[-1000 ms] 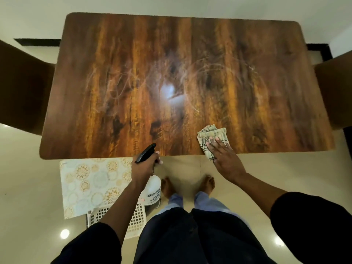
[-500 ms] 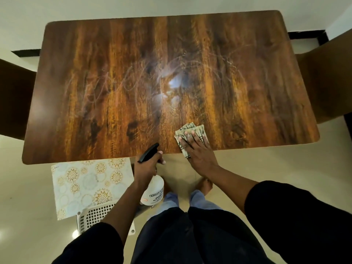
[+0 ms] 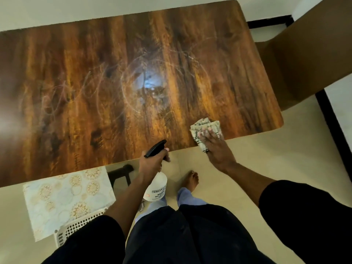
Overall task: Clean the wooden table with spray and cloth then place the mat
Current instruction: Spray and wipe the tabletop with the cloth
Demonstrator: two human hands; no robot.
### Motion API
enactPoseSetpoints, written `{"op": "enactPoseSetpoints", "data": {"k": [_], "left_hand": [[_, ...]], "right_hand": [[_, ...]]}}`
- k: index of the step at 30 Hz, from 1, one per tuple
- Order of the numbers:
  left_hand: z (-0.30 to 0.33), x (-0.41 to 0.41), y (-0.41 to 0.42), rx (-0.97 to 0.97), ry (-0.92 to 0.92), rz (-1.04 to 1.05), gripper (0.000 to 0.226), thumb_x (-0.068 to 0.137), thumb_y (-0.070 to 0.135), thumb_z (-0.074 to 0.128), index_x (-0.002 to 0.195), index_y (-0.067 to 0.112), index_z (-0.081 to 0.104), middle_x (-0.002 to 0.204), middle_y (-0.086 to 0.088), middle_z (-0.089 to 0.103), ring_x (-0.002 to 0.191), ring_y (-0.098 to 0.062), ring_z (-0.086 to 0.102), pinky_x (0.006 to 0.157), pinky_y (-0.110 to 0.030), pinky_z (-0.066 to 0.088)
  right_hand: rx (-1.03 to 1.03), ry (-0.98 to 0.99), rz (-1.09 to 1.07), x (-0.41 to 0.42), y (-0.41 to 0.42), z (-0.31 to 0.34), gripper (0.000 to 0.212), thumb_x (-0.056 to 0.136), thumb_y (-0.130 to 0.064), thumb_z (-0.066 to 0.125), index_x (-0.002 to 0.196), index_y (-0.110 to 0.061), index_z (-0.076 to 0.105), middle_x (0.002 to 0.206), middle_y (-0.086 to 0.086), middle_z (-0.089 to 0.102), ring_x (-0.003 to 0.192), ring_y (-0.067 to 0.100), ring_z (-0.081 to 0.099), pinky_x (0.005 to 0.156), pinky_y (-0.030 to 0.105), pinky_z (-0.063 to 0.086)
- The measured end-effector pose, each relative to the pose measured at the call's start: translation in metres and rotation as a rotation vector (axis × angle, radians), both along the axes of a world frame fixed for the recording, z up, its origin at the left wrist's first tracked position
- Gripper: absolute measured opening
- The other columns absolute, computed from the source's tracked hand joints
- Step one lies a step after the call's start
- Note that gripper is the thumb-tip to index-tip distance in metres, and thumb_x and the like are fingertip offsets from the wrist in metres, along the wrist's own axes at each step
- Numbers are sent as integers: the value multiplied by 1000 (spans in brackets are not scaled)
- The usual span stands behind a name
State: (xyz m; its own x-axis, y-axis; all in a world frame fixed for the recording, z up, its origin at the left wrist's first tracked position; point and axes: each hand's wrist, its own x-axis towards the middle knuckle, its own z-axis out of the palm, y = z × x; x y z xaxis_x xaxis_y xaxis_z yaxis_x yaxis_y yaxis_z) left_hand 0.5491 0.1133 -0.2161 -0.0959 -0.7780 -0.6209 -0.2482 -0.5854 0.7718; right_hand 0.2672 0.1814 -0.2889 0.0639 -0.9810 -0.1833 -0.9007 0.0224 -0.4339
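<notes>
From my remote seat I see the wooden bench (image 3: 76, 115) from above, its long axis running left to right and its grain crossing from the far edge to the near edge. Faint curved wipe streaks (image 3: 171, 73) arc around a bright glare spot near the middle.

My right hand (image 3: 215, 147) lies flat, fingers straight and spread, pressing a folded striped cloth (image 3: 205, 128) onto the bench at the near edge, toward the near right corner. The cloth's lower tip overhangs that edge.

My left hand (image 3: 152, 162) grips the neck of a spray bottle (image 3: 156, 187) just off the near edge, below the bench top. The bottle's long axis is roughly upright, the white body hanging beneath the fist and the black nozzle (image 3: 155, 151) pointing up and right, over the bench edge. Its label reads "KISSAN" on the top line; the smaller lines are too blurred to read.

The patterned mat (image 3: 64, 199), pale with gold roundels, lies below the near left part of the bench, resting on a white perforated basket (image 3: 76, 227) on the floor (image 3: 266, 161). A brown chair (image 3: 308, 54) stands at the right end.
</notes>
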Motion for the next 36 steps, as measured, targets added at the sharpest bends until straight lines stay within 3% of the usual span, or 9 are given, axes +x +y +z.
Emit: {"op": "enactPoseSetpoints", "data": {"k": [3, 7, 12, 16, 20, 25, 27, 31, 36], "left_hand": [[-3, -27, 0, 28, 22, -80, 17, 100, 18, 74, 103, 2, 80, 82, -25, 77, 65, -35, 51, 46, -30, 42], [-3, -53, -3, 53, -4, -142, 24, 99, 19, 75, 95, -5, 77, 83, -30, 73, 58, -31, 49, 46, -29, 42], [4, -73, -9, 41, -38, -148, 9, 98, 20, 75, 95, 13, 79, 80, -26, 73, 51, -23, 48, 49, -30, 44], [8, -80, -12, -6, -33, -162, 30, 101, 17, 72, 79, 37, 75, 73, -17, 72, 50, -22, 47, 51, -32, 43], [11, -88, -14, 1, -47, -181, 48, 102, 16, 70, 67, 48, 78, 72, -14, 71, 49, -20, 46, 48, -30, 43], [12, -102, -20, 13, -48, -245, 22, 100, 17, 71, 117, 31, 78, 73, -13, 71, 47, -17, 45, 50, -32, 44], [12, -111, -20, 31, -45, -259, 23, 101, 19, 73, 122, 29, 76, 74, -12, 71, 49, -18, 46, 49, -31, 44], [14, -127, -17, 38, 5, -264, 12, 101, 18, 73, 99, 29, 78, 73, -14, 69, 59, -30, 48, 48, -31, 43], [15, -142, -20, 51, -26, -267, 12, 102, 18, 73, 92, 13, 79, 72, -14, 69, 47, -20, 46, 47, -31, 41]], "right_hand": [[43, 11, -236, -52, 12, 3, 72, 87, -21, 40, 159, -20, 32, 166, 7, 28, 156, 28, 16, 125, 52, 12], [86, 38, -532, -99, 14, 7, 65, 96, -10, 44, 160, -17, 30, 167, 12, 26, 157, 31, 13, 126, 49, 12], [92, 92, -679, -61, 0, 7, 68, 99, -11, 49, 161, -17, 25, 168, 14, 20, 158, 31, 9, 126, 48, 11], [39, 22, -399, 7, -7, 13, 71, 94, -11, 51, 161, -20, 29, 168, 9, 23, 158, 31, 8, 127, 52, 5], [-4, -34, -42, 28, 1, 2, 71, 95, -15, 54, 161, -23, 28, 170, 2, 17, 158, 21, 2, 127, 45, -3], [-18, -51, 80, -35, 5, -1, 71, 99, -14, 54, 162, -26, 24, 170, -3, 11, 158, 20, 2, 126, 43, -1], [-2, -41, -19, -63, 10, 3, 70, 98, -15, 53, 161, -25, 24, 169, -1, 15, 158, 22, 6, 128, 47, 3], [30, -31, -321, -124, 24, 2, 71, 92, -19, 40, 161, -26, 27, 168, 7, 23, 158, 25, 11, 128, 49, 7], [47, 38, -643, -170, 20, 1, 66, 99, -7, 50, 160, -20, 28, 168, 11, 24, 158, 30, 12, 126, 53, 13]]}}
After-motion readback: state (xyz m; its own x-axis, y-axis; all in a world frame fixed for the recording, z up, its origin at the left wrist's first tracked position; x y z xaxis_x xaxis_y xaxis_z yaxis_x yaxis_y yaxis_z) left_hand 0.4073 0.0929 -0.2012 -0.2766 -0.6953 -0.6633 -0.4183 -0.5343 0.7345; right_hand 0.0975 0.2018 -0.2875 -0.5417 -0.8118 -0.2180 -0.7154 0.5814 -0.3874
